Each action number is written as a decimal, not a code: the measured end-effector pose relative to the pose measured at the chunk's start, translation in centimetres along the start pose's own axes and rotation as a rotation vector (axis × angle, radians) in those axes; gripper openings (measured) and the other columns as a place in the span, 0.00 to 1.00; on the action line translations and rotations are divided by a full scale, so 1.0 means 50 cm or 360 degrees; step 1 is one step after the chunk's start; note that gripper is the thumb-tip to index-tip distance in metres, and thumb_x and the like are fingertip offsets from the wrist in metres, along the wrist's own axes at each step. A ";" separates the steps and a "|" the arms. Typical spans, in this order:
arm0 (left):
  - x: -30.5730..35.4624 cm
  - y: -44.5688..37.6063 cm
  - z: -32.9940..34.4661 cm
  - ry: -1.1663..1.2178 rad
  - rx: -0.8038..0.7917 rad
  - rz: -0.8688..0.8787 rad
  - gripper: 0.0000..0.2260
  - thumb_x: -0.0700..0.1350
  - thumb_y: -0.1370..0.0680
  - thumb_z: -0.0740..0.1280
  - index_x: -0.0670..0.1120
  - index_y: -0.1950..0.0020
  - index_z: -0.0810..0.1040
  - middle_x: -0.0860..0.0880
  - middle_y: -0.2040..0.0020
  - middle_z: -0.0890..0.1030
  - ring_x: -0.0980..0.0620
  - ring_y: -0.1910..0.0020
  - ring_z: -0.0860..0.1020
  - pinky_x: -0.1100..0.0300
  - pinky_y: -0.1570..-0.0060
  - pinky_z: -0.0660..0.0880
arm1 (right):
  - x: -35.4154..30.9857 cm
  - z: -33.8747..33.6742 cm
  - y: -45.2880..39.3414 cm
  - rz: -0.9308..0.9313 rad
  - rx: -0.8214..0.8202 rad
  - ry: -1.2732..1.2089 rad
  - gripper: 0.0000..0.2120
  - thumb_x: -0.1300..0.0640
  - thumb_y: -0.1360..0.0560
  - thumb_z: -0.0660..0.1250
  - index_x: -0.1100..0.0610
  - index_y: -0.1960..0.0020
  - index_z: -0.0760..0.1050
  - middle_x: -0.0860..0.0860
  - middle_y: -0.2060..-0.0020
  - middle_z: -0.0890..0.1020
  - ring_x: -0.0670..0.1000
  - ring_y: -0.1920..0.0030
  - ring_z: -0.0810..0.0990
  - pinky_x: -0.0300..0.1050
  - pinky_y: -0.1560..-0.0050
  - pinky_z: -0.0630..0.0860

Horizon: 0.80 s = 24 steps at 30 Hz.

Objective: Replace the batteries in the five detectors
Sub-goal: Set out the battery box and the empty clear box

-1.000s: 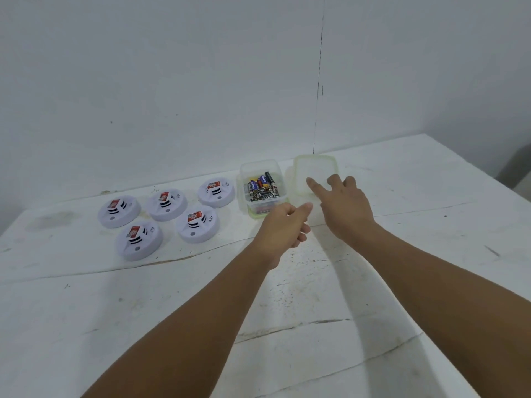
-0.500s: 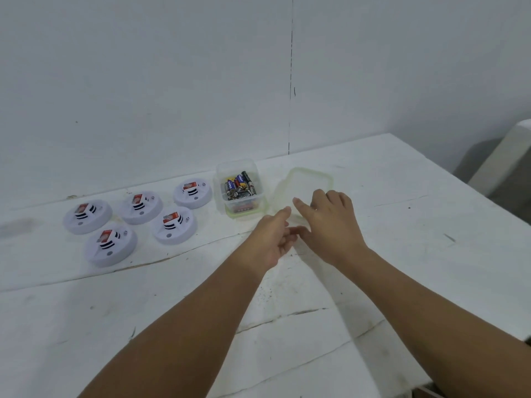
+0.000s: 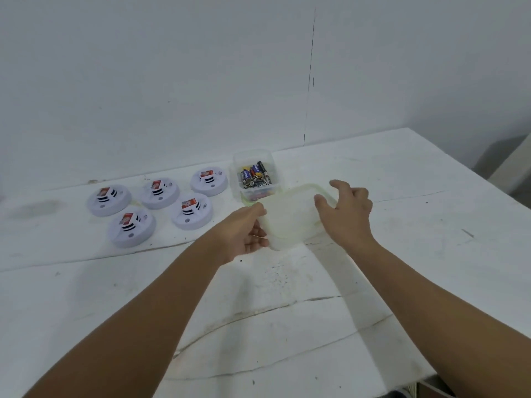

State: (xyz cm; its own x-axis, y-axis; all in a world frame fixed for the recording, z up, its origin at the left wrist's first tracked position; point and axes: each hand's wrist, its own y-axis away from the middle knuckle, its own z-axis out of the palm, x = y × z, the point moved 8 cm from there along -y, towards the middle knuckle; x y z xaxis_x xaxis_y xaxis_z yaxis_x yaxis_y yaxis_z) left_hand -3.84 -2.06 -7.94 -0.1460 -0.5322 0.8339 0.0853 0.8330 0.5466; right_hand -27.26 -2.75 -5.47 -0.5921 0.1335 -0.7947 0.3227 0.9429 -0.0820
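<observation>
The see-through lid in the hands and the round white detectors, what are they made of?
The pale, see-through square lid, held by the left hand and right hand, looks like thin, cloudy plastic: the table shows faintly through it. The five round white detectors look like hard, smooth moulded plastic with a matte finish, though only their shells show.

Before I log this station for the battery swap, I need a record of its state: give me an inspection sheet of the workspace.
Surface: white table, scuffed, with dark cracks and specks.
Job's things: five detectors grouped at the left, lying flat; open clear battery box beside them, holding loose batteries.
Clutter: nothing seen.
Hands: left hand grips the near left corner of the translucent lid; right hand holds the lid's right edge, fingers curled over it.
Cables: nothing seen.
Surroundings: white wall with a thin vertical seam; a pale object at the far right edge, too cropped to identify.
</observation>
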 end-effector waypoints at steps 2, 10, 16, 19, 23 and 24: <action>-0.013 0.008 -0.044 0.0000 0.0078 0.0010 0.08 0.48 0.18 0.65 0.44 0.51 0.73 0.46 0.64 0.75 0.49 0.69 0.75 0.59 0.64 0.71 | 0.005 0.024 0.010 0.0153 -0.0079 -0.0227 0.21 0.45 0.19 0.66 0.49 0.28 0.71 0.53 0.33 0.70 0.54 0.35 0.71 0.47 0.44 0.72; -0.088 0.062 -0.227 0.0050 0.0412 0.0098 0.05 0.48 0.18 0.63 0.48 0.51 0.74 0.50 0.68 0.72 0.50 0.66 0.68 0.59 0.63 0.69 | -0.041 0.173 0.115 0.0344 -0.0582 -0.0680 0.15 0.42 0.21 0.69 0.55 0.50 0.77 0.53 0.51 0.84 0.55 0.53 0.84 0.49 0.59 0.83; -0.144 0.095 -0.294 0.0063 0.0581 0.0190 0.15 0.61 0.18 0.65 0.51 0.40 0.79 0.48 0.42 0.83 0.46 0.44 0.81 0.49 0.44 0.77 | -0.079 0.232 0.161 0.0379 -0.0702 -0.0812 0.16 0.45 0.21 0.70 0.54 0.55 0.70 0.53 0.59 0.77 0.52 0.61 0.77 0.40 0.71 0.75; -0.158 0.107 -0.291 0.0057 0.0588 0.0222 0.10 0.59 0.16 0.64 0.54 0.48 0.78 0.54 0.48 0.82 0.55 0.50 0.80 0.58 0.55 0.74 | -0.085 0.240 0.173 0.0404 -0.0786 -0.0814 0.16 0.44 0.20 0.69 0.54 0.55 0.69 0.52 0.60 0.76 0.52 0.61 0.76 0.39 0.73 0.73; -0.164 0.119 -0.281 0.0018 0.0452 0.0252 0.14 0.58 0.18 0.67 0.49 0.42 0.83 0.50 0.48 0.88 0.48 0.48 0.86 0.55 0.53 0.80 | -0.081 0.238 0.180 0.0468 -0.1040 -0.0933 0.12 0.49 0.18 0.68 0.57 0.51 0.73 0.54 0.63 0.78 0.49 0.70 0.78 0.36 0.74 0.70; -0.166 0.122 -0.282 0.0003 0.0433 0.0271 0.16 0.59 0.18 0.68 0.48 0.42 0.83 0.50 0.48 0.88 0.46 0.47 0.86 0.51 0.50 0.81 | -0.079 0.238 0.181 0.0457 -0.1094 -0.0940 0.11 0.50 0.17 0.67 0.58 0.50 0.74 0.53 0.65 0.79 0.48 0.72 0.78 0.36 0.74 0.70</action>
State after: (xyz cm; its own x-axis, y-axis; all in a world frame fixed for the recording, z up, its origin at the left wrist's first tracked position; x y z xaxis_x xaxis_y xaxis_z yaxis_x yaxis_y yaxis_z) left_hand 11.76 5.31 -10.44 -0.1506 -0.3818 0.9119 -0.1586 0.9198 0.3589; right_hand -13.21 1.61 -10.20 -0.0281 0.3897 -0.9205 -0.2187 0.8962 0.3861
